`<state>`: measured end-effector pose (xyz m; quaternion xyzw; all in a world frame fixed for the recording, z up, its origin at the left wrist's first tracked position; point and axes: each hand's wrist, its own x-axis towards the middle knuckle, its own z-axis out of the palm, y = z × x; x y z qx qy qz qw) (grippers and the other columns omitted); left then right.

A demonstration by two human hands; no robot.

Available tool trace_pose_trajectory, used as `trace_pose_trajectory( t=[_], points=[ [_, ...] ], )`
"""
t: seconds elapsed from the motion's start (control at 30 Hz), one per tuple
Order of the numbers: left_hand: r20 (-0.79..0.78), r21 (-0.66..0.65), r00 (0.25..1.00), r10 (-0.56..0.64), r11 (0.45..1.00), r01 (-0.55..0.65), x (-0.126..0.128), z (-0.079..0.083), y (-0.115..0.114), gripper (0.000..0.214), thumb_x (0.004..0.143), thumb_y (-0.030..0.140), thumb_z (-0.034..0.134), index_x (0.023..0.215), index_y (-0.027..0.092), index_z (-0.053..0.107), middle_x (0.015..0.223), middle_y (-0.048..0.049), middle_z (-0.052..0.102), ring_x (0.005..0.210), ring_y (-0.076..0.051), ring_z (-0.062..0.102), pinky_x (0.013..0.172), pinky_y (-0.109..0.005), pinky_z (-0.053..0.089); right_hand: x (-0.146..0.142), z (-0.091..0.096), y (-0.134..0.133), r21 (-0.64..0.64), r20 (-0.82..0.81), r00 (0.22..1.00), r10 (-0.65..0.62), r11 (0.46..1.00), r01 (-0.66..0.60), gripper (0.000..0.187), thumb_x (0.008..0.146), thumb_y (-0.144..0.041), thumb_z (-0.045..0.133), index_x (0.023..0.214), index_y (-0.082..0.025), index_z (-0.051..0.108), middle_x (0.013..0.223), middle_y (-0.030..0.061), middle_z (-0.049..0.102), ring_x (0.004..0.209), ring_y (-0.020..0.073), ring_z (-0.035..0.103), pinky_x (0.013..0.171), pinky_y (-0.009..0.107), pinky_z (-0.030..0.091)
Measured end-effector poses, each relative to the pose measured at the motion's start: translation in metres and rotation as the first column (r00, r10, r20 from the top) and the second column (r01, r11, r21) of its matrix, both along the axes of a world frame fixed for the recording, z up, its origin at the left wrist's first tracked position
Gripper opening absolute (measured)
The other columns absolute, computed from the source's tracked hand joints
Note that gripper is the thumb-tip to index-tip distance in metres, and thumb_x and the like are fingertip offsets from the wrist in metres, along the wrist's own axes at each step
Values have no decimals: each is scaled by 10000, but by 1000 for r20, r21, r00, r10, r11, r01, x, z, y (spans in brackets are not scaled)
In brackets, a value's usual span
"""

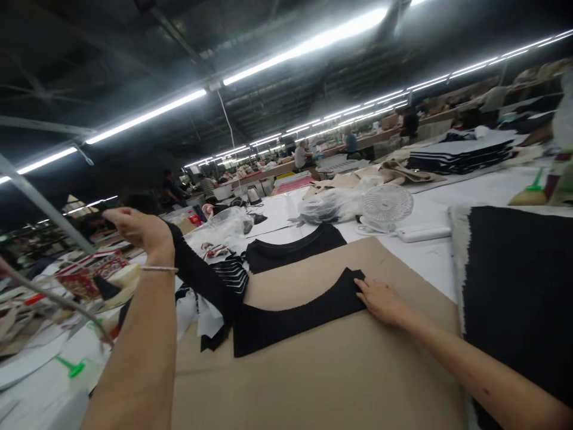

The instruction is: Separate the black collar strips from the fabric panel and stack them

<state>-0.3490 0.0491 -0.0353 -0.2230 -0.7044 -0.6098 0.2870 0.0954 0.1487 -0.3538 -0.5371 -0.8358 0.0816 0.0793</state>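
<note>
My left hand is raised at the left with its fingers closed, and a strip of black fabric runs down from behind it. The exact grip is hidden behind the hand. A curved black fabric piece lies flat on a beige board. Resting on that piece's right end, my right hand has its fingers stretched out. Farther back, a second curved black piece lies at the board's far edge. Black pieces with white edges lie bunched left of the board.
A small white fan and a white power strip stand beyond the board. Black fabric with a frayed edge covers the right side. Clear plastic and a green-tipped bottle are at left. People work in the background.
</note>
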Motion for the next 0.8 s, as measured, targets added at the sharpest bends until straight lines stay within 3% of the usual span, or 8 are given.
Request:
trace_pose_trajectory(
  t=[0.13, 0.2, 0.27, 0.4, 0.47, 0.57, 0.67, 0.8],
  points=[
    [-107, 94, 992, 62, 994, -52, 11, 63, -25, 274, 1011, 235, 271, 1182, 93, 431, 1150, -100, 610, 1090, -154, 578, 860, -399, 389, -1, 5, -4, -9, -55, 998, -9, 1000, 9, 447, 934, -273, 349, 1331, -151, 512, 1225, 189, 554, 1166, 367, 478, 952, 615, 331],
    [-179, 56, 984, 0, 998, 10, 35, 73, -35, 208, 991, 209, 343, 1096, 73, 460, 1067, -83, 611, 1012, -147, 589, 817, -405, 388, -2, 12, -8, -26, -114, 993, -32, 999, 29, 433, 908, -257, 378, 1293, -146, 543, 1211, 194, 565, 1172, 382, 478, 961, 638, 312],
    [-250, -26, 962, -110, 994, 107, 71, 62, -43, 128, 952, 202, 409, 1003, 125, 497, 959, -35, 598, 923, -142, 587, 799, -368, 411, -5, 24, -14, -53, -195, 978, -68, 997, 59, 419, 884, -252, 400, 1248, -134, 570, 1198, 209, 575, 1185, 401, 474, 969, 662, 291],
    [-285, -216, 884, -370, 924, 316, 158, -16, -52, 80, 915, 193, 442, 886, 204, 516, 783, 8, 577, 700, -135, 553, 666, -289, 408, -15, 59, -42, -147, -421, 903, -93, 989, 33, 423, 937, -336, 310, 1209, -153, 578, 1200, 181, 605, 1164, 329, 537, 996, 534, 380],
    [-205, -325, 815, -542, 823, 465, 199, -70, -60, 130, 933, 203, 400, 865, 214, 509, 776, -8, 582, 709, -155, 557, 688, -295, 403, -17, 77, -66, -208, -530, 844, -81, 977, -37, 520, 981, -420, 171, 1243, -178, 550, 1184, 136, 634, 1083, 243, 607, 926, 396, 479],
    [0, -413, 736, -677, 670, 616, 252, -150, -80, 175, 942, 220, 364, 852, 227, 515, 839, -56, 593, 815, -204, 566, 737, -324, 400, -12, 95, -111, -389, -798, 569, -198, 890, -237, 621, 970, -574, 162, 1294, -176, 512, 1146, 132, 651, 1005, 216, 648, 832, 339, 536],
    [179, -470, 646, -742, 513, 719, 297, -213, -109, 266, 953, 206, 290, 884, 218, 547, 905, -95, 619, 882, -230, 570, 794, -357, 414, 1, 98, -155, -535, -841, 313, -442, 763, -361, 614, 833, -689, 498, 1160, -180, 599, 1007, 115, 665, 899, 240, 657, 760, 361, 553],
    [353, -546, 504, -788, 263, 795, 345, -260, -153, 328, 931, 144, 275, 958, 187, 599, 983, -124, 647, 937, -254, 578, 832, -398, 430, 21, 86, -197, -668, -711, 453, -538, 718, -196, 516, 624, -647, 729, 874, -202, 660, 838, 61, 663, 773, 214, 626, 606, 288, 531]
  ],
)
